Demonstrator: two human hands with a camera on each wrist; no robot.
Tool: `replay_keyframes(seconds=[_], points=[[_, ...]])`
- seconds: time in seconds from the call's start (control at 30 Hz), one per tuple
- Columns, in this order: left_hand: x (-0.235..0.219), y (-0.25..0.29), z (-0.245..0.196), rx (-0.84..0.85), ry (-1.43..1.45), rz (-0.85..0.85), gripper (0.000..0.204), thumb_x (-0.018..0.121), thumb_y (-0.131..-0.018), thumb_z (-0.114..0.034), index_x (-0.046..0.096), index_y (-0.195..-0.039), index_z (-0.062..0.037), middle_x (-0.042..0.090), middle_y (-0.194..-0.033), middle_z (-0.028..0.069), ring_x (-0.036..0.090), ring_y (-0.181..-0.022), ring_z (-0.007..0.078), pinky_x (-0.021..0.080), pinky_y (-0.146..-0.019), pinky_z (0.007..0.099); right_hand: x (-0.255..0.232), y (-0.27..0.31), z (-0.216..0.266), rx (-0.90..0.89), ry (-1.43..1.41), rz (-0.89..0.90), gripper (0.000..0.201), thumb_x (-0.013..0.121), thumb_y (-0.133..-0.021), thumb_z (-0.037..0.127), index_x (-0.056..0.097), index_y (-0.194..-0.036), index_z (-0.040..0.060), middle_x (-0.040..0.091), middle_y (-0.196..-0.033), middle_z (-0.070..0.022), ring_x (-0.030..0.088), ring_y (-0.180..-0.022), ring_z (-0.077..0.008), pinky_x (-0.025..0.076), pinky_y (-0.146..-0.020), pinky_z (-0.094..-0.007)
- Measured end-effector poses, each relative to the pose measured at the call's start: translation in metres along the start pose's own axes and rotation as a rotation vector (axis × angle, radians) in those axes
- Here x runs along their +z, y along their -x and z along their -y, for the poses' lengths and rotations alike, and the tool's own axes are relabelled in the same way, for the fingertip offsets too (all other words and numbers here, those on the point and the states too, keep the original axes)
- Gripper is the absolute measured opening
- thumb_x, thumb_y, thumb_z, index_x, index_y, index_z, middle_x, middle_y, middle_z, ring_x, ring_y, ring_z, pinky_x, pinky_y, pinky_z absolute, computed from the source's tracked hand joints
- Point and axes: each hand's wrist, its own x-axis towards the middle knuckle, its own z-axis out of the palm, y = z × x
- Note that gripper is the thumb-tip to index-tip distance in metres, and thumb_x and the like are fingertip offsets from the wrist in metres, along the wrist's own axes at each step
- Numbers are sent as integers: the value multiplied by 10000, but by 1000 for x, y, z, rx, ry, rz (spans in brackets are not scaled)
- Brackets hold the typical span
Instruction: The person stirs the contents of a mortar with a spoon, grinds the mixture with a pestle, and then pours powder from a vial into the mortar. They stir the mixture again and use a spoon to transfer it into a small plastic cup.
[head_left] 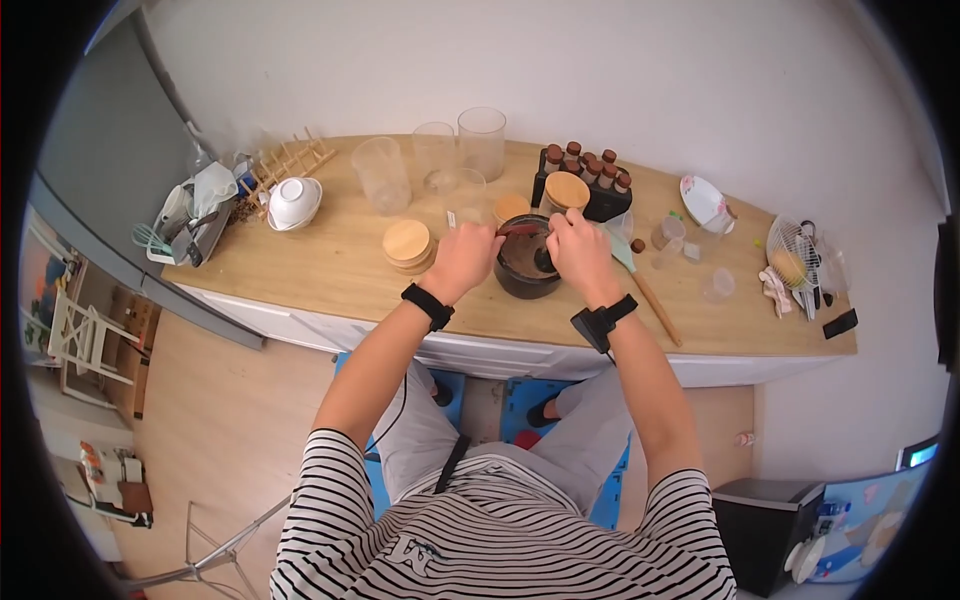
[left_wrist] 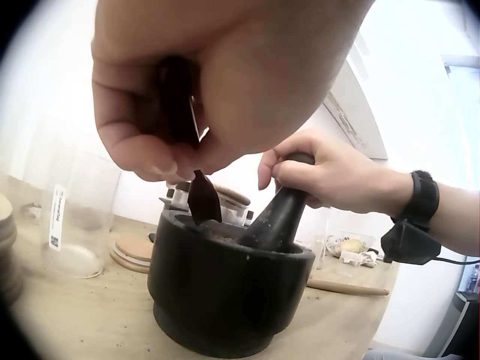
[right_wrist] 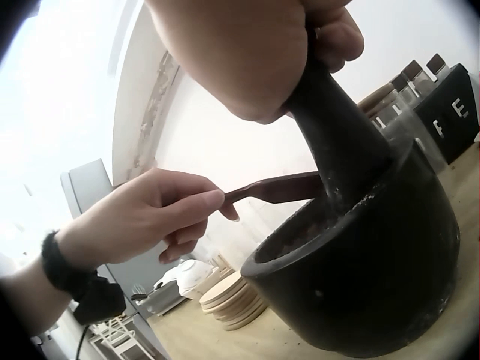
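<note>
A black stone mortar point(left_wrist: 225, 285) stands on the wooden counter, with brownish crumbly material point(head_left: 525, 250) inside. My right hand point(head_left: 583, 258) grips the top of a black pestle point(right_wrist: 334, 127), which leans in the mortar with its lower end down against the inner wall. From the other side, my left hand point(head_left: 465, 262) pinches the handle of a small dark-red spatula point(right_wrist: 285, 189). Its flat blade reaches over the mortar's rim toward the pestle, and in the right wrist view the pestle overlaps the blade's tip.
Wooden-lidded jars point(head_left: 408, 243) sit left of the mortar, clear containers point(head_left: 382, 175) behind. A black rack of brown-capped bottles point(head_left: 600, 195) stands behind right. A wooden-handled spatula point(head_left: 655, 302) lies to the right, near small clear cups point(head_left: 718, 286). Farther left are a white bowl point(head_left: 294, 203) and dish rack.
</note>
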Motion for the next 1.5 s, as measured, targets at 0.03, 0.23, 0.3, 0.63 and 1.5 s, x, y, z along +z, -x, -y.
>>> replay_keyframes(seconds=[0.03,0.23,0.3,0.63,1.5], points=[[5,1,0,-2,53,-19,224,654,-995,-261,680,-967,-40,707,-807,221,686,-769,446,545,-652,534,0,3,4,18,9,41,104,692,-865,105,625,-930,58,589,-919,-151,669,-774,-385,540,-650,-495],[40,1,10,72,214,-97,194,651,-998,-235,667,-987,-42,711,-825,204,684,-782,435,535,-658,532,7,5,25,-43,-22,54,127,704,-844,100,614,-919,52,577,-935,-157,665,-772,-382,542,-644,-487],[48,0,16,106,224,-125,198,652,-1001,-243,653,-992,-45,712,-837,195,683,-778,427,535,-652,519,14,-1,24,-207,-42,7,124,698,-837,101,614,-916,56,579,-929,-148,664,-768,-375,544,-641,-476],[53,6,17,107,165,-176,210,658,-999,-271,604,-990,-68,693,-807,165,675,-719,398,531,-611,484,31,-14,-17,-122,59,125,98,678,-857,109,652,-946,77,587,-887,-136,658,-749,-377,562,-656,-457],[65,17,17,29,362,-322,206,659,-999,-246,573,-1038,-63,709,-815,141,686,-712,374,536,-585,477,-21,-13,9,-88,-152,133,62,659,-846,-5,639,-884,40,580,-841,-111,622,-712,-319,497,-632,-409]])
